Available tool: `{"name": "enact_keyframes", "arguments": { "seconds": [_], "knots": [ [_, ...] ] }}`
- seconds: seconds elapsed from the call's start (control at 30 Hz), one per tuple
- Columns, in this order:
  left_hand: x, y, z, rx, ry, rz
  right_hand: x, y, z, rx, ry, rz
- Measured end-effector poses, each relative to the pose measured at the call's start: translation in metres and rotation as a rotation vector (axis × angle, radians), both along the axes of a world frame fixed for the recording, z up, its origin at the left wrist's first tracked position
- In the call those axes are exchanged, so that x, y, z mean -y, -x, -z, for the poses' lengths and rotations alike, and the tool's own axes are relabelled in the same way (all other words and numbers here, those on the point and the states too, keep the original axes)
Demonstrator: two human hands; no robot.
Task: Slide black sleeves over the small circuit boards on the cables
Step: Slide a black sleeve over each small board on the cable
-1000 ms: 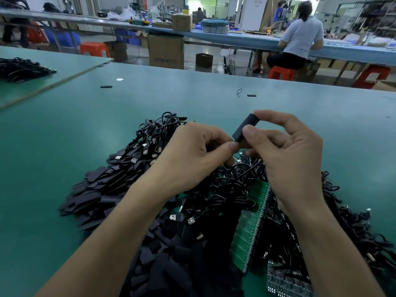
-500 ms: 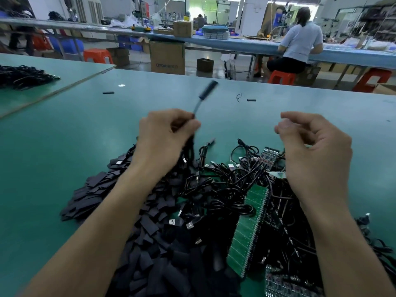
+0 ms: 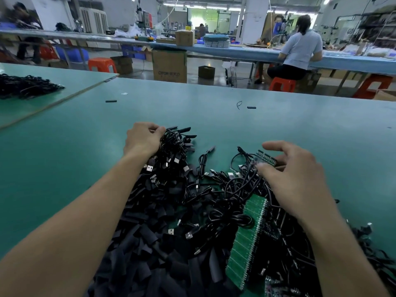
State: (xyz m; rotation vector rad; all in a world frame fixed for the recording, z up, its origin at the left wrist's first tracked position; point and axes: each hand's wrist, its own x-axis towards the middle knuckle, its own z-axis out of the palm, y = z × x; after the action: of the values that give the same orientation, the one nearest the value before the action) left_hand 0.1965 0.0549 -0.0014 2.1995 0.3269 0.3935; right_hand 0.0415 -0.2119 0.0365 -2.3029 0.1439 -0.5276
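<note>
A heap of flat black sleeves (image 3: 141,249) lies in front of me on the green table (image 3: 64,159). Behind it sits a bundle of finished sleeved cables (image 3: 175,146), and my left hand (image 3: 142,139) grips a cable at the top of that bundle with curled fingers. To the right a tangle of black USB cables (image 3: 227,189) with small circuit boards (image 3: 264,159) spreads out. My right hand (image 3: 293,176) hovers over that tangle with fingers spread, fingertips touching a small green board. A green panel of boards (image 3: 246,239) lies among the cables.
Two loose black sleeves (image 3: 111,101) (image 3: 251,107) lie farther back on the table. Another cable pile (image 3: 25,85) sits on the neighbouring table at left. Beyond the far edge are cardboard boxes (image 3: 169,66), red stools and a seated person (image 3: 297,56) at another bench.
My left hand has carried the sleeved cable away from my right hand and lowered it onto the finished bundle. My right hand has let go and dropped onto the tangle of cables.
</note>
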Motion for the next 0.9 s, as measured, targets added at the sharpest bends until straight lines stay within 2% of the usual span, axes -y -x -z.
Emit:
{"name": "enact_keyframes", "arguments": {
  "seconds": [0.07, 0.13, 0.17, 0.23, 0.33, 0.4, 0.57, 0.8, 0.9],
  "knots": [
    [0.003, 0.007, -0.005, 0.060, -0.070, -0.030, -0.002, -0.002, -0.001, 0.037, -0.104, -0.043],
    [0.012, 0.020, -0.015, 0.212, -0.173, -0.061, -0.006, -0.003, -0.002, 0.055, -0.262, -0.105],
    [0.020, 0.030, -0.020, 0.304, -0.169, -0.029, -0.007, -0.003, -0.002, 0.059, -0.335, -0.149],
    [0.038, 0.056, -0.027, 0.397, -0.021, 0.192, -0.012, -0.002, -0.003, 0.048, -0.445, -0.245],
    [0.063, 0.097, -0.032, 0.267, 0.287, 0.699, -0.016, -0.001, -0.002, 0.018, -0.515, -0.323],
    [0.072, 0.111, -0.028, 0.229, 0.404, 0.856, -0.016, -0.002, -0.001, -0.003, -0.538, -0.344],
    [0.076, 0.119, -0.023, 0.211, 0.567, 0.902, -0.017, -0.002, 0.000, -0.021, -0.658, -0.490],
    [0.071, 0.119, -0.019, 0.116, 0.638, 0.993, -0.015, 0.000, 0.000, -0.075, -0.678, -0.611],
    [0.072, 0.121, -0.019, 0.067, 0.738, 1.042, -0.014, 0.001, -0.001, -0.105, -0.713, -0.650]
  ]
}}
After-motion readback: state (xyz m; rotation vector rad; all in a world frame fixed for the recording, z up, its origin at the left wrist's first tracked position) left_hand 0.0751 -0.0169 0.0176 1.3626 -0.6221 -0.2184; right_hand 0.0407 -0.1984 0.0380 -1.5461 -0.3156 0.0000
